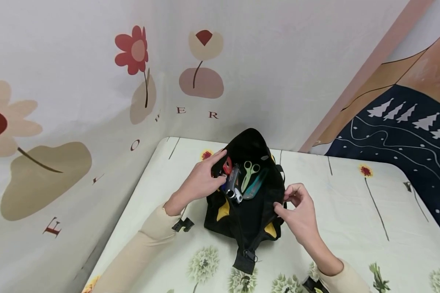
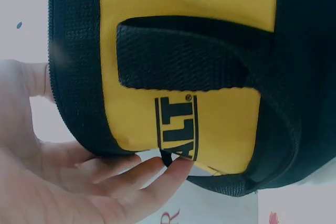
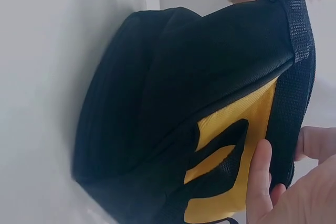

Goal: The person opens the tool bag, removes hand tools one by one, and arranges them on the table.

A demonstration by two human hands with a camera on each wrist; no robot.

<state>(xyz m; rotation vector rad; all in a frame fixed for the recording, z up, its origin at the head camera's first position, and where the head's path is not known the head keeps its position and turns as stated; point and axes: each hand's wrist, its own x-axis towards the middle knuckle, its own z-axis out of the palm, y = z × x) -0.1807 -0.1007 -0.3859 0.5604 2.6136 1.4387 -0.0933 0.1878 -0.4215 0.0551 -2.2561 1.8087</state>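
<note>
1. Nearest, at the lower edge of the head view, two pale sleeves (image 1: 150, 236) reach inward, with a black clip (image 1: 183, 224) beside the left cuff.
2. A black strap end (image 1: 245, 262) points back toward the person, lying on the surface (image 1: 337, 228).
3. The right hand (image 1: 298, 211) holds the right rim of the black-and-yellow bag (image 1: 255, 219); its fingers are narrow, thumb on one side of the edge and a finger against the yellow outside.
4. The left hand (image 1: 203, 179) grips the opposite rim, thumb at the mouth and the other fingers along the outer side, holding the cloth between them.
5. The bag stands open on the surface, between both hands. The left wrist view shows its black handle (image 2: 178, 59) and the printed letters "ALT" on yellow.
6. Inside lie a silver metal tool (image 1: 233, 181), light-green scissors (image 1: 247, 179) with handles farther away, a teal cutter (image 1: 255, 187) to their right, and something red (image 1: 227, 166) beyond the metal tool.
7. Farthest, a pale flower-printed backdrop (image 1: 264, 81) rises behind the surface.
</note>
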